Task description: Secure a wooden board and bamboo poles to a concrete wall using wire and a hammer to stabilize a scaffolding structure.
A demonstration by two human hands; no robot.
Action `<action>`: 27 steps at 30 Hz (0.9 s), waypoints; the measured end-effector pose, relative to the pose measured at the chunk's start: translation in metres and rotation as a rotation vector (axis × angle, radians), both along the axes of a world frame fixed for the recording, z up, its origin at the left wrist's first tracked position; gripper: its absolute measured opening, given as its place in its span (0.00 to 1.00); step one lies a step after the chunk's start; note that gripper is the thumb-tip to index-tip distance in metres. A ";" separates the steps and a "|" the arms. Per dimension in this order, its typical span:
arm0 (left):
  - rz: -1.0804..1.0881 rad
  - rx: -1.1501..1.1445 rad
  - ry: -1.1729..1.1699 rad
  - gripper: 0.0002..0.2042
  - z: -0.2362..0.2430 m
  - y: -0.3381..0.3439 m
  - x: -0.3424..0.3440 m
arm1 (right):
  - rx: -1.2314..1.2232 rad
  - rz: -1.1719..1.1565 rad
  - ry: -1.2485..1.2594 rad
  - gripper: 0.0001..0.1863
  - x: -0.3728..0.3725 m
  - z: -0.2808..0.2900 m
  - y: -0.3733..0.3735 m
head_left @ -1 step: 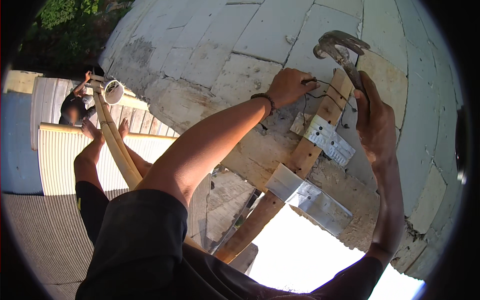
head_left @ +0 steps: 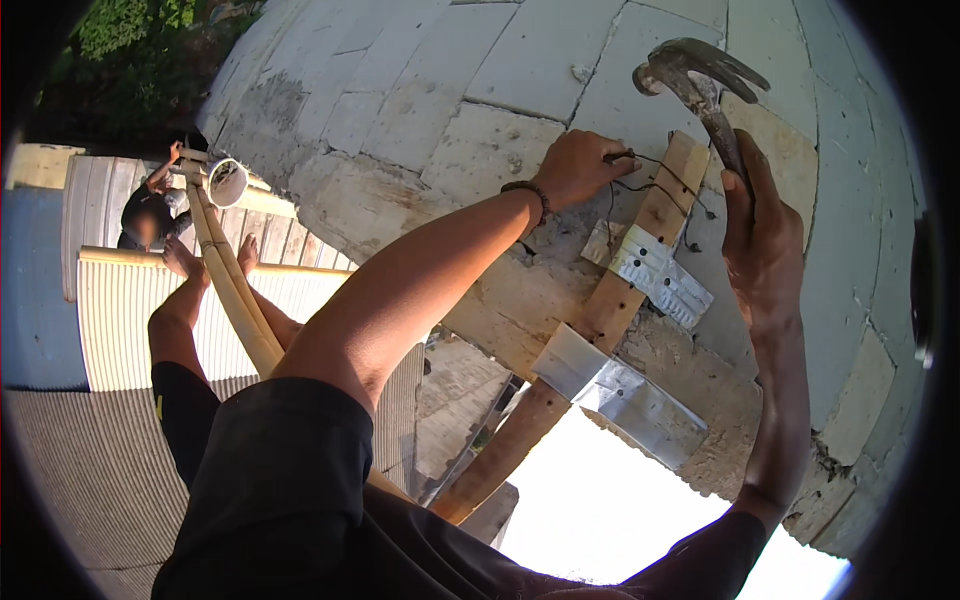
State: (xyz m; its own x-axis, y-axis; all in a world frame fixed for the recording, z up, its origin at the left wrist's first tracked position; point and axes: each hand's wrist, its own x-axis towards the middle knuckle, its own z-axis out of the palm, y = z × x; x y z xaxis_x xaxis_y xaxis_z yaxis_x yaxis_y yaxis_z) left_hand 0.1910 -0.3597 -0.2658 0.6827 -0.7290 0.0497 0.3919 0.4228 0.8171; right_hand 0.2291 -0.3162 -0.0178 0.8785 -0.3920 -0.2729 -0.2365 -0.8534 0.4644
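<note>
My right hand [head_left: 762, 240] is wrapped round the handle of a claw hammer [head_left: 700, 92], its metal head raised above the wall. The fingers of my left hand [head_left: 580, 172] pinch the end of a dark wire [head_left: 655, 187] beside the wooden batten [head_left: 668, 212]. Loops of this wire run across the batten near its top end, and loose ends hang at its right side. Lower down, a bent metal strip [head_left: 645, 262] with dark nail heads crosses the batten. A wider silvery metal strip [head_left: 590, 375] lies across it nearer to me.
The grey block wall [head_left: 520, 60] has a rough, broken edge. On the left, bamboo poles [head_left: 225, 270] lead down toward another person [head_left: 150, 215] beside a white bucket [head_left: 227, 184]. Below lie corrugated roof sheets [head_left: 120, 325]. My bare feet show near the poles.
My right hand has moved slightly up and to the right with the hammer. My left hand stays almost in place on the wire.
</note>
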 end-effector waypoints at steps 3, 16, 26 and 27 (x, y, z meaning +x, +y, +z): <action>-0.070 0.028 -0.046 0.18 0.000 0.001 0.000 | -0.161 0.001 0.277 0.18 -0.001 -0.002 -0.002; -0.100 0.026 -0.025 0.18 -0.025 0.000 0.000 | -0.258 -0.048 0.395 0.19 0.005 -0.010 0.007; -0.171 0.033 -0.083 0.18 -0.028 0.001 0.001 | -0.326 -0.098 0.466 0.19 0.006 -0.015 0.011; -0.159 0.032 -0.071 0.18 -0.029 0.001 0.001 | -0.234 -0.109 0.297 0.18 0.006 -0.014 0.012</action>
